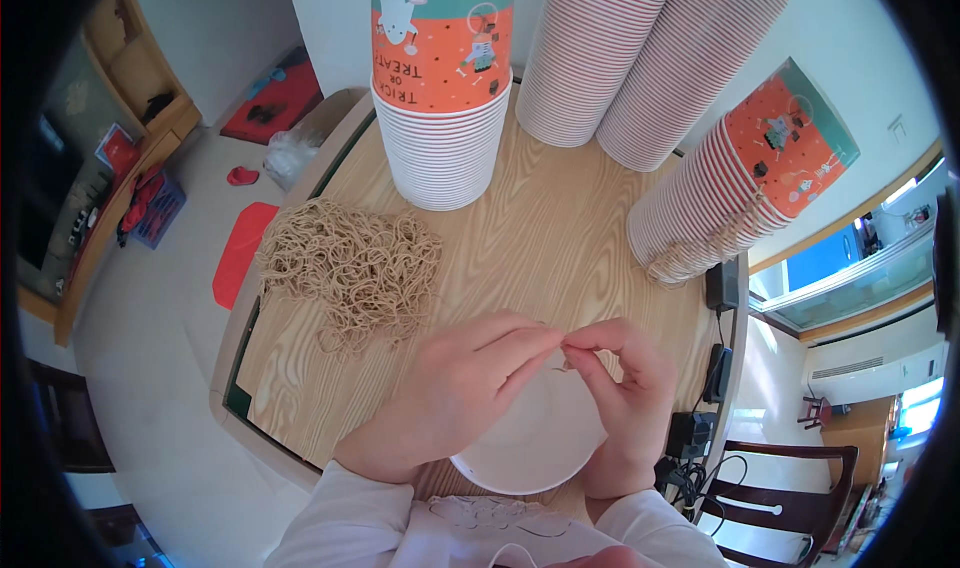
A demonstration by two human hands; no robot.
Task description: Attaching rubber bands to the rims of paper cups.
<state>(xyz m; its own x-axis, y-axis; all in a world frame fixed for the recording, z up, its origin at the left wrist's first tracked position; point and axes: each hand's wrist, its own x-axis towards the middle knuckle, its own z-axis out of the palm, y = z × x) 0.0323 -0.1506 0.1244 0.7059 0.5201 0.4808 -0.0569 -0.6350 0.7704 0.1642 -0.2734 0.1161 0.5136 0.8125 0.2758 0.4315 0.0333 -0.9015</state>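
Observation:
My left hand (487, 360) and my right hand (628, 368) meet over a white paper bucket (525, 438), both with thumb and fingers pinched together. Their fingertips touch near the bucket's far rim. A tiny tan bit shows just below the fingertips, too small to name; what the pinches hold is mostly hidden. The bucket stands near the front of the table with its pale inside facing up, partly covered by both hands. Left of it lies a tangled heap of tan cord (350, 268).
On the wood-grain table (540, 228) stands a stack of orange and green printed paper buckets (440, 78). Tall white-rimmed stacks (600, 48) rise behind. At right another bucket stack (720, 188) leans, with cords along its side. Black power adapters (692, 433) and cables line the right edge.

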